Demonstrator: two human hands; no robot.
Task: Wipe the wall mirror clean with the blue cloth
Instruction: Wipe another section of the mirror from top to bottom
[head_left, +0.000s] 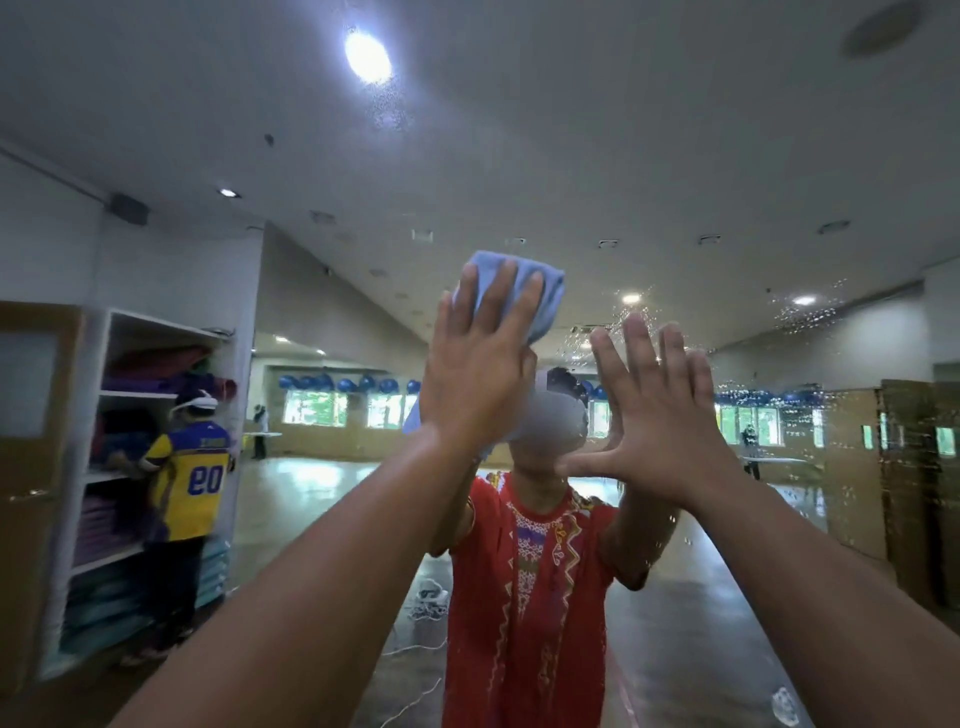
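Both hands raised at wall mirror (675, 156).
Left hand (478, 364) presses blue cloth (540, 296) against it, fingers straight; right hand (654, 415) spread open beside it. Droplets (810, 312) at right.

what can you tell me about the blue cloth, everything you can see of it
The blue cloth is pale blue, soft-looking fabric, maybe microfibre, bunched into a thick pad. The left hand presses it against the mirror with straight fingers. Its folded top edge and right side stick out past the fingertips. A blue bit shows below the hand by the wrist; whether that is a hanging corner or a reflection, I cannot tell.
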